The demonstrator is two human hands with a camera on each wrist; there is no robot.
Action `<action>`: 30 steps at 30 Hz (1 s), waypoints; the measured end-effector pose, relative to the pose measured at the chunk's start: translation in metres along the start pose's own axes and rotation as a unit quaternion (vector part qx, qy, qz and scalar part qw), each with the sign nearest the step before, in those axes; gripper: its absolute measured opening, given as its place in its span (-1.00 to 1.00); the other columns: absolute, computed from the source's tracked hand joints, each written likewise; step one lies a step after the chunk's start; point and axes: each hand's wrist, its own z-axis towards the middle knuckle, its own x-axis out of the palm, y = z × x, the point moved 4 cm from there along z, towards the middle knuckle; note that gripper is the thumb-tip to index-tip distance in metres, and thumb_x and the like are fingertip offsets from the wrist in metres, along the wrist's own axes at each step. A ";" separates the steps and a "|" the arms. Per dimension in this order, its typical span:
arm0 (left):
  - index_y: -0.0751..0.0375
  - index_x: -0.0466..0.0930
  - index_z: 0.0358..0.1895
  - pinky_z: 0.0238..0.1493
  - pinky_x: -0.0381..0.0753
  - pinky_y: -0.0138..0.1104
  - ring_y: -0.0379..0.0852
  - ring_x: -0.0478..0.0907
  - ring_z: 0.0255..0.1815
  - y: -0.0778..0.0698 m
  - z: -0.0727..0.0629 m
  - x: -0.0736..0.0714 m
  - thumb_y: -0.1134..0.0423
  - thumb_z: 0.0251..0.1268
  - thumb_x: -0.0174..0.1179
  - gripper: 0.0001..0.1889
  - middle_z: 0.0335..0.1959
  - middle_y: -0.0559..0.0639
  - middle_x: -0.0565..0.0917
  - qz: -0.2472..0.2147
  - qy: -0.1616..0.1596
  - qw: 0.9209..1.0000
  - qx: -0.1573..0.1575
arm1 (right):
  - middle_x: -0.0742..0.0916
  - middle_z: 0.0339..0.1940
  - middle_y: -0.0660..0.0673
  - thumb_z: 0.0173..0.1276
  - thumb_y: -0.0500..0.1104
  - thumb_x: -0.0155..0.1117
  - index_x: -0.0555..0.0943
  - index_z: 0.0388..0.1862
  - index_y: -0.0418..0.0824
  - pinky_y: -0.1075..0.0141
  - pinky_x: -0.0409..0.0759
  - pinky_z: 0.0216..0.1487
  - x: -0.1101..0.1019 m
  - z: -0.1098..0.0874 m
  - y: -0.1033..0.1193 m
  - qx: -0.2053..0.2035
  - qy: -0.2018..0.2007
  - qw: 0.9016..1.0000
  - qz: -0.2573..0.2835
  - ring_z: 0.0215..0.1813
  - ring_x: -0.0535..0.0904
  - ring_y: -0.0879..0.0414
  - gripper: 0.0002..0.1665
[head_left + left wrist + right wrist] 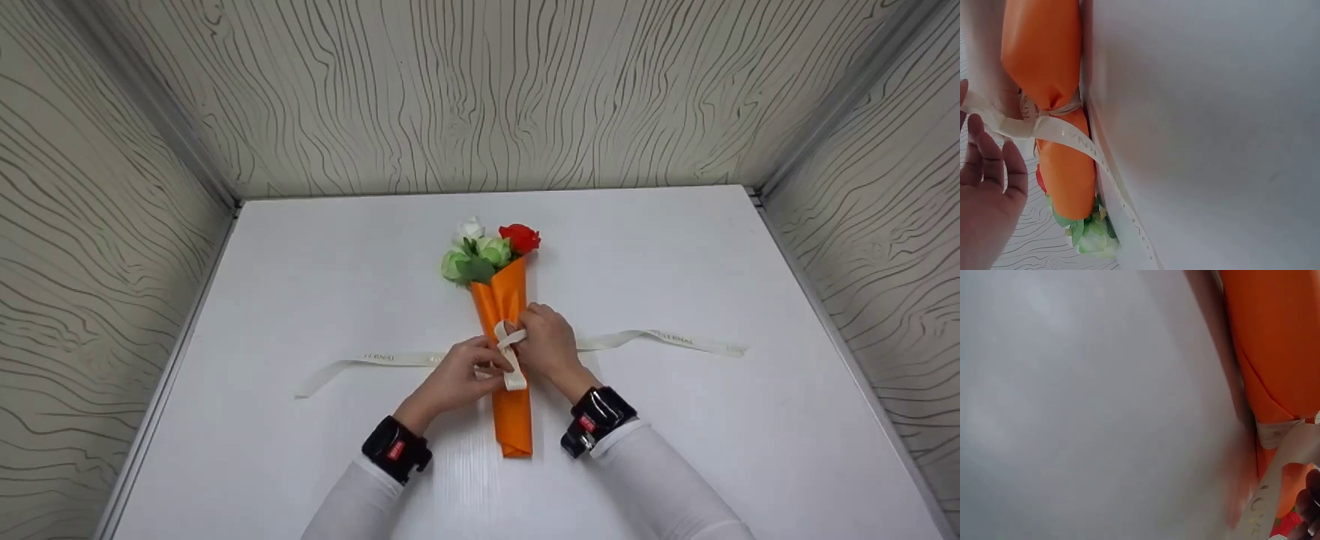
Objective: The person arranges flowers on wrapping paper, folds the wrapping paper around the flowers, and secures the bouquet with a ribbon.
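Note:
A bouquet lies on the white table, wrapped in orange paper [512, 416], with a red rose [520, 238], a white flower [470, 229] and pale green flowers [493, 250] at its far end. Cream ribbon [513, 377] circles the wrap at its middle and forms loops in front. My left hand [459, 375] pinches the lower loop from the left. From the right, my right hand [549, 339] holds the ribbon near the knot, its fingertips partly hidden behind the upper loop. In the left wrist view the wrap [1044, 50] is cinched where the ribbon [1067, 131] crosses it.
One printed ribbon tail [390, 359] stretches left over the table [247, 450], and the other [675, 339] runs right. Wood-patterned panels [480, 97] stand behind the table and at both sides. Each wrist wears a black camera band [604, 409].

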 end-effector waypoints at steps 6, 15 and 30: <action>0.03 0.63 -0.22 -0.34 0.41 -0.24 -0.09 0.40 -0.36 0.008 0.010 -0.013 0.43 0.03 0.15 -0.73 -0.32 -0.06 0.54 -0.032 -0.040 0.999 0.007 | 0.39 -0.68 0.02 0.11 -0.02 0.23 0.45 -0.75 -0.16 0.30 0.30 -0.60 -0.003 0.002 0.000 0.002 0.002 1.000 0.000 -0.61 0.34 0.10 -0.64; 0.21 0.53 -0.07 -0.44 0.37 -0.41 -0.17 0.33 -0.43 0.030 0.033 -0.020 0.20 0.25 0.07 -0.75 -0.37 -0.05 0.40 0.068 -0.099 0.988 -0.101 | 0.38 -0.67 0.00 0.11 0.01 0.21 0.41 -0.75 -0.17 0.28 0.29 -0.59 -0.001 0.002 0.000 -0.003 0.015 1.000 0.006 -0.61 0.33 0.08 -0.61; 0.16 0.60 -0.35 -0.38 0.42 -0.38 -0.17 0.40 -0.40 0.036 0.032 -0.018 0.15 0.20 0.12 -0.83 -0.42 -0.05 0.43 0.042 -0.098 0.981 -0.162 | 0.54 -0.27 -0.13 0.07 -0.10 0.35 0.46 -0.13 -0.21 0.17 0.46 -0.24 -0.023 0.000 -0.027 0.020 0.206 0.946 0.250 -0.27 0.44 0.05 -0.58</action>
